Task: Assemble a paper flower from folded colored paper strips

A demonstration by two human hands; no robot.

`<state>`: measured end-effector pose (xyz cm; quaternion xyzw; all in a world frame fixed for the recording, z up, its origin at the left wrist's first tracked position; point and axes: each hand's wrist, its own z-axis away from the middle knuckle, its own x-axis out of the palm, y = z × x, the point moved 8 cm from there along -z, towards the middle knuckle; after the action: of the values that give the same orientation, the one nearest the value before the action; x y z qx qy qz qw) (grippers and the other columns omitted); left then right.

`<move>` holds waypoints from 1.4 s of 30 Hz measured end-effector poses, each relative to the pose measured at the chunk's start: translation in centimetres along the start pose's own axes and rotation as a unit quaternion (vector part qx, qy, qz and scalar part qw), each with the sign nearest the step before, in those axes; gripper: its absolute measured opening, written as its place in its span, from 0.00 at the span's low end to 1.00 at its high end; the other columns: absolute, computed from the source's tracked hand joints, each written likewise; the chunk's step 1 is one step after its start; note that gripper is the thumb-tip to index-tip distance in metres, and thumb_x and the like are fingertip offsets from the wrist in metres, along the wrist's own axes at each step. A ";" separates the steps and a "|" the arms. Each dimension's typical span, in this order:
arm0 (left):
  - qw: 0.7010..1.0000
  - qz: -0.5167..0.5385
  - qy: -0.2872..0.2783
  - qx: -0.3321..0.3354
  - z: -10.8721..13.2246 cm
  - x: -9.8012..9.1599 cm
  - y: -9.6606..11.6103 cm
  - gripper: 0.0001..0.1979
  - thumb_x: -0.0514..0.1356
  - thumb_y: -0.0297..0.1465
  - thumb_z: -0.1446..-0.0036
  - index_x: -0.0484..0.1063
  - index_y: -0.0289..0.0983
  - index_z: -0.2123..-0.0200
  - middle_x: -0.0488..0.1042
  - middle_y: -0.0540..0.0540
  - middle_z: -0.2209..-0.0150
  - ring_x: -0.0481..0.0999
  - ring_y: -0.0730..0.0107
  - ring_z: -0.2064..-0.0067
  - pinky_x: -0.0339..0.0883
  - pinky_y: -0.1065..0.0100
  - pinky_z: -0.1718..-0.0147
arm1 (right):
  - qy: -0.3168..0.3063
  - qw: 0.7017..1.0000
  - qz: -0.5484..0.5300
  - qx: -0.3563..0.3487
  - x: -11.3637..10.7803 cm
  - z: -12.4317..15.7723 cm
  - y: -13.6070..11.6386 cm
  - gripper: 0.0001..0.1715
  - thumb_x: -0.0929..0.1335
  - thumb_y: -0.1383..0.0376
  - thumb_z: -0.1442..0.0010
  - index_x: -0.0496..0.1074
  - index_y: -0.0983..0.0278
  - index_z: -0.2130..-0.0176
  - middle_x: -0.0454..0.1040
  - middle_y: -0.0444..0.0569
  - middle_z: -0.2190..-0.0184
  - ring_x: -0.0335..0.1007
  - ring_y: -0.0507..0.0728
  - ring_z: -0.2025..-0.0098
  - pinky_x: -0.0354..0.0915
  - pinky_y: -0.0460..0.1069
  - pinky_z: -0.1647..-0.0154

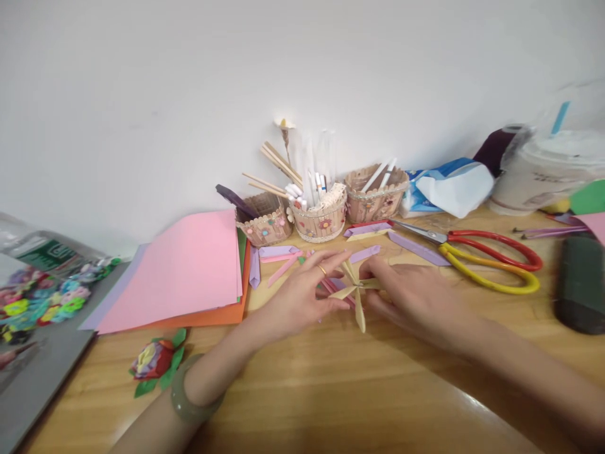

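A pale yellow folded-paper flower (358, 309) with narrow pointed petals is held between my two hands, above the wooden table. My left hand (302, 290), a ring on one finger, pinches petals on its left side. My right hand (416, 299) has its fingers closed at the petal on the right; the fingertips are partly hidden. Behind the hands lie folded purple paper strips (418, 248) and a pink strip (283, 270). Scissors (491, 255) with one red and one yellow handle rest beyond my right hand.
Coloured paper sheets (174, 271) and a paper rose (154, 360) lie at left, near a grey laptop-like slab (51, 372). Small decorated baskets (319, 221) holding sticks and pens line the wall. A tissue pack (444, 186), a lidded cup (534, 173) and a dark case (579, 284) stand right.
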<state>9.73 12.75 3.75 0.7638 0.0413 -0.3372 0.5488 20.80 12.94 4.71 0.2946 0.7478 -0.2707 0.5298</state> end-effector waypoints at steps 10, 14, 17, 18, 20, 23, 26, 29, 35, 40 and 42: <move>0.880 -0.357 0.221 0.223 1.7 -0.5 4.0 0.13 0.54 0.23 0.45 0.66 0.32 0.55 0.72 0.36 0.55 0.69 0.57 0.48 0.68 0.54 0.52 | 0.036 0.997 -0.014 0.074 0.5 0.2 0.8 0.06 0.60 0.67 0.45 0.61 0.63 0.64 0.75 0.45 0.81 0.71 0.57 0.81 0.52 0.46 0.82; 0.900 -0.359 0.176 0.175 1.1 0.3 3.7 0.07 0.55 0.26 0.46 0.69 0.32 0.63 0.76 0.42 0.67 0.74 0.61 0.60 0.70 0.58 0.57 | 0.054 0.996 -0.066 0.037 0.6 0.3 0.0 0.08 0.60 0.67 0.41 0.62 0.65 0.59 0.76 0.48 0.77 0.73 0.57 0.77 0.58 0.47 0.80; 0.917 -0.345 0.149 0.135 0.9 0.3 3.0 0.07 0.53 0.28 0.43 0.70 0.34 0.65 0.76 0.43 0.69 0.74 0.64 0.64 0.70 0.62 0.63 | 0.066 0.994 -0.083 -0.013 0.2 0.3 -0.9 0.10 0.58 0.65 0.38 0.64 0.66 0.58 0.77 0.51 0.71 0.73 0.57 0.72 0.64 0.49 0.74; 0.925 -0.330 0.143 0.125 0.9 0.2 2.8 0.07 0.53 0.28 0.42 0.71 0.34 0.66 0.76 0.44 0.68 0.74 0.65 0.64 0.70 0.63 0.63 | 0.065 0.994 -0.086 -0.027 0.0 0.2 -1.2 0.11 0.58 0.65 0.37 0.65 0.65 0.58 0.77 0.51 0.70 0.73 0.57 0.70 0.65 0.50 0.71; 0.942 -0.287 0.131 0.113 1.0 0.0 2.3 0.08 0.52 0.26 0.42 0.71 0.35 0.67 0.77 0.45 0.68 0.75 0.67 0.65 0.70 0.65 0.63 | 0.054 0.993 -0.095 -0.045 -0.2 0.2 -1.5 0.11 0.57 0.64 0.36 0.67 0.65 0.61 0.76 0.52 0.69 0.73 0.57 0.68 0.66 0.51 0.68; 0.964 -0.218 0.117 0.092 1.0 -0.4 1.7 0.07 0.53 0.25 0.43 0.72 0.36 0.68 0.78 0.46 0.70 0.76 0.69 0.68 0.69 0.68 0.67 | 0.033 0.991 -0.119 -0.046 -0.2 0.2 -1.5 0.13 0.57 0.64 0.36 0.68 0.64 0.63 0.75 0.51 0.70 0.72 0.57 0.69 0.65 0.51 0.69; 0.982 -0.143 0.110 0.064 0.8 -0.5 1.4 0.07 0.55 0.23 0.45 0.73 0.36 0.70 0.78 0.47 0.71 0.76 0.71 0.70 0.68 0.72 0.70 | 0.024 0.986 -0.165 -0.028 0.0 0.4 -1.0 0.12 0.58 0.63 0.36 0.68 0.64 0.61 0.75 0.50 0.69 0.72 0.56 0.69 0.65 0.49 0.71; 0.990 -0.086 0.105 0.047 0.6 -0.4 1.4 0.07 0.56 0.22 0.46 0.73 0.34 0.72 0.77 0.48 0.74 0.75 0.74 0.74 0.66 0.76 0.74 | 0.011 0.973 -0.232 -0.003 0.4 0.5 -0.5 0.11 0.58 0.66 0.36 0.68 0.62 0.63 0.75 0.47 0.72 0.72 0.53 0.72 0.64 0.46 0.73; 0.986 -0.099 0.111 0.080 0.8 -0.1 2.2 0.09 0.54 0.22 0.45 0.72 0.33 0.73 0.77 0.47 0.76 0.74 0.74 0.75 0.64 0.76 0.75 | 0.079 0.961 -0.263 -0.040 -0.7 0.7 -0.9 0.11 0.59 0.71 0.38 0.68 0.63 0.65 0.72 0.45 0.78 0.68 0.51 0.77 0.60 0.44 0.77; 0.994 -0.066 0.081 0.030 0.3 -0.3 1.0 0.05 0.57 0.24 0.46 0.73 0.35 0.69 0.78 0.49 0.71 0.75 0.74 0.70 0.67 0.75 0.70 | 0.056 0.955 -0.290 -0.034 0.2 0.6 -0.4 0.10 0.59 0.70 0.37 0.68 0.63 0.61 0.73 0.46 0.74 0.69 0.51 0.74 0.63 0.44 0.74; 0.994 -0.062 0.088 0.001 0.1 -0.8 0.3 0.04 0.61 0.26 0.49 0.74 0.36 0.67 0.78 0.50 0.70 0.75 0.74 0.70 0.68 0.75 0.69 | 0.040 0.956 -0.290 -0.023 0.7 0.4 -0.1 0.11 0.58 0.68 0.36 0.68 0.62 0.58 0.74 0.47 0.71 0.71 0.52 0.71 0.65 0.45 0.71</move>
<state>9.21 12.74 4.44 0.7870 0.1365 -0.3023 0.5202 20.84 12.70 3.98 0.0628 0.8277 -0.3834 0.4049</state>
